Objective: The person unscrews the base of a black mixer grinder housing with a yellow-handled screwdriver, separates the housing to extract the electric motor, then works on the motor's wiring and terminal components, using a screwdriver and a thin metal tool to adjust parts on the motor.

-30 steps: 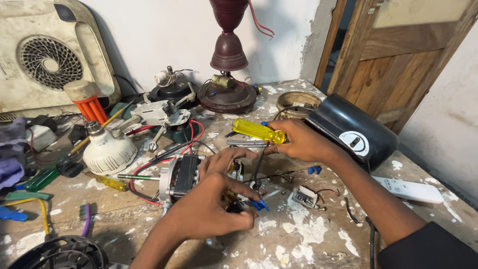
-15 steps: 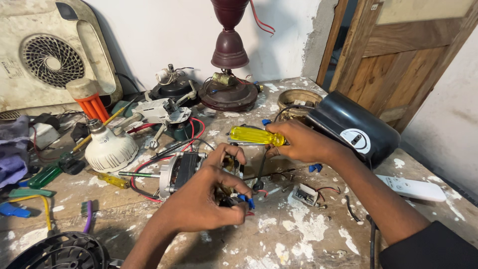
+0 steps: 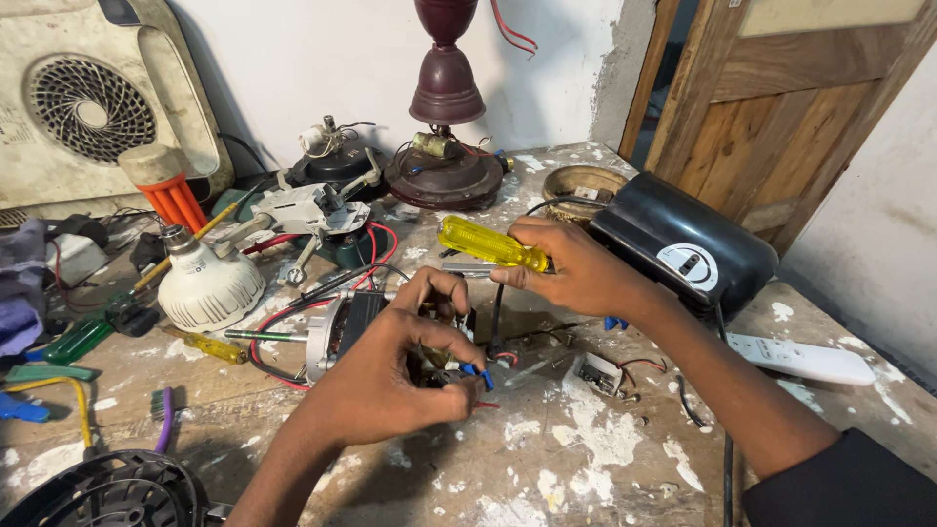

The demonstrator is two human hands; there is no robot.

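My right hand [image 3: 576, 268] grips a screwdriver with a clear yellow handle [image 3: 488, 244], held level above the bench. My left hand [image 3: 395, 376] pinches small wires with blue and red ends [image 3: 475, 374] at a dismantled motor part [image 3: 342, 327] lying on the paint-spattered bench [image 3: 586, 449]. Red and black cables [image 3: 293, 312] run out of that part to the left. The fingertips hide what the wires join to.
A black motor housing [image 3: 683, 254] sits at the right, with a white remote [image 3: 800, 359] beyond it. A white bulb [image 3: 207, 283], an orange-finned lamp [image 3: 171, 200], a dark lamp base [image 3: 444, 176], loose tools and a fan grille [image 3: 107, 493] crowd the left. A wooden door [image 3: 781, 117] stands behind.
My left hand has curled tighter over the wires and shifted slightly. The yellow screwdriver stays in my right hand at about the same spot.
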